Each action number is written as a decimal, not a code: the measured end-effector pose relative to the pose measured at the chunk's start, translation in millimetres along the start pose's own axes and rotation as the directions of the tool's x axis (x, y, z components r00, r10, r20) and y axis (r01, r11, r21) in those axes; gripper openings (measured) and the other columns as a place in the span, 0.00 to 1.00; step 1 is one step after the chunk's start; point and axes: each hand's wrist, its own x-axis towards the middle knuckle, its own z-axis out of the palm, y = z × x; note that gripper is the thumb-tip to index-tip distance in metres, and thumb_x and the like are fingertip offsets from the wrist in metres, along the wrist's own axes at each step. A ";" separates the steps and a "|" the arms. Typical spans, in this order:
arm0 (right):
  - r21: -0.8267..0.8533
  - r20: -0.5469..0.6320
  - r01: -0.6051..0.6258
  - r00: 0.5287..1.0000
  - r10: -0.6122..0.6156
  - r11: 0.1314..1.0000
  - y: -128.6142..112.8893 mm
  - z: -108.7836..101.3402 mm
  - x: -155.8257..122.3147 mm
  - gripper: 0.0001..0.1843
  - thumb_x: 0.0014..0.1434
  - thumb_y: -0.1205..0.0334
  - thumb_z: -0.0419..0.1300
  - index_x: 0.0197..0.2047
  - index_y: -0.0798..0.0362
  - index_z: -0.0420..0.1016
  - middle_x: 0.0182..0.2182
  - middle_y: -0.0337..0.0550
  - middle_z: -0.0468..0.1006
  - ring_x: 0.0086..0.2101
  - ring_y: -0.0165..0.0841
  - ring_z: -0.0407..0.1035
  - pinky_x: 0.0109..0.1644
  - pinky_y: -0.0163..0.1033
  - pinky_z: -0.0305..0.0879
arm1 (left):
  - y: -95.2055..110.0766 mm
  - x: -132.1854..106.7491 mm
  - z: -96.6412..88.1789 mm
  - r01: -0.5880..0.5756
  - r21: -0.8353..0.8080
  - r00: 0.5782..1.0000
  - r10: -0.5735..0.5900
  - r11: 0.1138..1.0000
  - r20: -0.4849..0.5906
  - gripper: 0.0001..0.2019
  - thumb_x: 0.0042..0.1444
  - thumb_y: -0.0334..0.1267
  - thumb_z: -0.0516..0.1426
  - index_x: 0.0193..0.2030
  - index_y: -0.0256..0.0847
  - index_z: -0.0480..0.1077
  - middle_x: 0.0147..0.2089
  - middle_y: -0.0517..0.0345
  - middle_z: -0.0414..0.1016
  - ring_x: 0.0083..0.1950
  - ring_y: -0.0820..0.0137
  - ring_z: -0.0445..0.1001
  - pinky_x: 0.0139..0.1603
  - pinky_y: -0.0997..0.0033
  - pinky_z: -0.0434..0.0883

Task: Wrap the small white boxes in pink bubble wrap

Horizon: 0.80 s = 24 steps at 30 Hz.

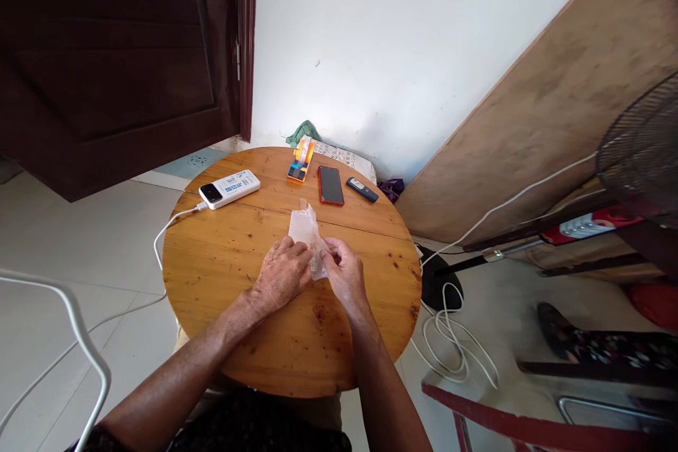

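Observation:
A crumpled, whitish see-through plastic wrap [304, 224], perhaps bubble wrap, lies on the round wooden table [212, 296] between my hands. My left hand [284, 268] rests on its near left part, fingers curled down and pressing on it. At its right edge, my right hand [344, 270] pinches the wrap between thumb and fingers. Whether anything is inside the wrap I cannot tell. Beyond it stands an orange and blue tape dispenser [300, 161] with a roll of clear tape. A red-edged phone [331, 186] lies to the right of the dispenser.
A small dark blue device [362, 189] lies right of the phone. A white power bank [229, 188] with a plugged-in white cable [172, 222] sits at the table's left. Right of the table are a fan [643, 141], coiled cable [450, 339], and another person's foot [556, 328].

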 end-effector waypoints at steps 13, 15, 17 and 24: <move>0.099 -0.014 -0.007 1.000 0.008 0.995 0.2 9.1 -5.2 0.18 0.58 0.57 0.58 0.49 0.55 0.76 0.34 0.45 0.82 0.32 0.34 0.75 0.39 0.39 0.72 | 1.9 -0.1 -2.8 0.043 -0.036 0.999 -0.042 0.998 0.035 0.09 0.61 0.31 0.55 0.46 0.41 0.74 0.48 0.52 0.78 0.51 0.57 0.71 0.51 0.57 0.72; 0.084 -0.010 -0.017 1.000 0.018 0.996 -1.0 13.2 -3.5 0.18 0.57 0.57 0.59 0.49 0.55 0.77 0.34 0.46 0.82 0.32 0.35 0.75 0.40 0.40 0.72 | 0.7 0.1 -2.1 0.046 -0.052 0.998 -0.044 0.998 0.037 0.09 0.61 0.31 0.56 0.46 0.42 0.73 0.48 0.52 0.79 0.51 0.58 0.71 0.52 0.58 0.72; 0.086 -0.009 -0.035 0.999 0.036 0.996 -2.7 15.3 -4.0 0.19 0.58 0.56 0.58 0.50 0.56 0.77 0.35 0.47 0.83 0.33 0.36 0.76 0.41 0.41 0.73 | 0.0 0.3 -1.4 0.049 -0.078 0.998 -0.046 0.996 0.040 0.09 0.60 0.30 0.56 0.46 0.42 0.73 0.48 0.53 0.79 0.51 0.59 0.72 0.53 0.60 0.72; 0.079 0.113 0.014 0.993 -0.023 0.997 -12.5 5.9 -16.3 0.22 0.64 0.59 0.51 0.57 0.55 0.74 0.39 0.48 0.83 0.32 0.35 0.76 0.40 0.40 0.73 | -5.1 -1.8 12.1 0.144 -0.238 0.986 -0.161 0.961 -0.053 0.23 0.56 0.29 0.57 0.59 0.41 0.66 0.53 0.49 0.76 0.55 0.60 0.73 0.57 0.60 0.73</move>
